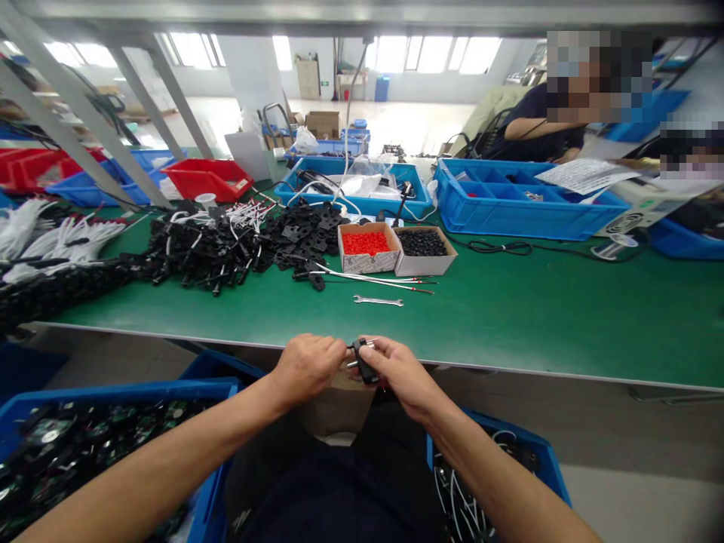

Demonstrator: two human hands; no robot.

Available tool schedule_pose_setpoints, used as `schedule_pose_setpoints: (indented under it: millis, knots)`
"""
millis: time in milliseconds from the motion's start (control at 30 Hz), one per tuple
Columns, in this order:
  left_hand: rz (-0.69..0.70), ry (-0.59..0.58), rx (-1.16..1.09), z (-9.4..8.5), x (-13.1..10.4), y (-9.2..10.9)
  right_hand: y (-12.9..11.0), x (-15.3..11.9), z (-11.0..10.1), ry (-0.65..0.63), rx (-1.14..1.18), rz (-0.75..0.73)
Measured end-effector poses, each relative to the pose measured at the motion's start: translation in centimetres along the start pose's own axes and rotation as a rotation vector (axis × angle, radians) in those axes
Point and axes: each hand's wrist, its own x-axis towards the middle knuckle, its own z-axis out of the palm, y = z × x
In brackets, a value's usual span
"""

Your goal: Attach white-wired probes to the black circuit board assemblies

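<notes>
My right hand [400, 371] grips a small black plug-like part [366, 365] with metal pins, thumb on top of it, just off the front edge of the bench. Close on its left side, my left hand [310, 363] is closed, fingertips pinched by a thin dark piece at the part's upper end. What those left fingers hold is mostly hidden. On the bench beyond lie an open-ended wrench [378, 301] and several white wires [385, 279] with red bands. Behind them stand a box of red caps [367, 262] and a box of black caps [421, 264].
A heap of black parts [209, 245] covers the left of the green bench [543, 309]. Blue bins [520, 215] and a red bin [207, 179] line its back. Below, filled blue crates [212, 388] flank my legs. Another person [537, 128] sits across at the right.
</notes>
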Motion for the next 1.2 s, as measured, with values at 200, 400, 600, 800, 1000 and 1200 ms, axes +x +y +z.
schedule_pose_setpoints:
  millis: [200, 400, 600, 800, 1000, 1200]
  knots:
    - [-0.468, -0.424, -1.254, -1.4, -1.4, 2.5, -3.3, -1.9, -3.4, -0.257, -0.221, -0.352]
    - [-0.502, -0.424, -1.479, 0.0, -3.0, 4.0, -4.1, -2.8, -3.8, -0.351, -0.258, -0.359]
    - [-0.111, -0.018, -0.187, 0.0, -0.2, 1.0, -1.6, 0.0, -3.1, -0.063, -0.193, -0.156]
    - [-0.422, -0.282, -0.816, 0.3, 0.7, 0.5, -1.8, 0.6, -3.9, -0.105, -0.107, -0.214]
    - [-0.328, -0.184, -0.654, 0.3, 0.8, 1.3, -1.5, 0.7, -3.2, 0.008, -0.196, -0.251]
    - [-0.055, 0.114, 0.321, 1.2, 2.0, -2.5, -1.2, 2.9, -3.8, 0.385, 0.3, -0.217]
